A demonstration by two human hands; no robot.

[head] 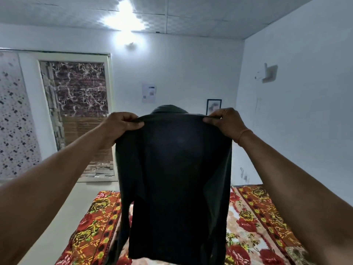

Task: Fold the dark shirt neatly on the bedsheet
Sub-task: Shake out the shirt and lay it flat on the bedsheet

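1. The dark shirt [175, 178] hangs upright in the air at the middle of the view, its back panel spread flat and its collar peeking over the top edge at 12 o'clock. Its hem reaches down towards 6 o'clock in front of the bed.
2. The left hand [122, 124] grips the shirt's shoulder at 10 o'clock, fingers curled over the fabric and thumb pinching beneath.
3. The right hand [225, 121] grips the other shoulder at 2 o'clock, fingers clamped on the seam; an orange thread [245, 133] circles its wrist.
4. The floral bedsheet [257, 217] lies below the shirt, showing at 4 and 8 o'clock of it.
5. On the far wall, a paper sheet [149, 93] sits at 12 o'clock, a framed picture [214, 106] at 1 o'clock and a marbled panel [80, 88] at 10 o'clock.
6. A ceiling light [124, 22] glows at 11 o'clock.
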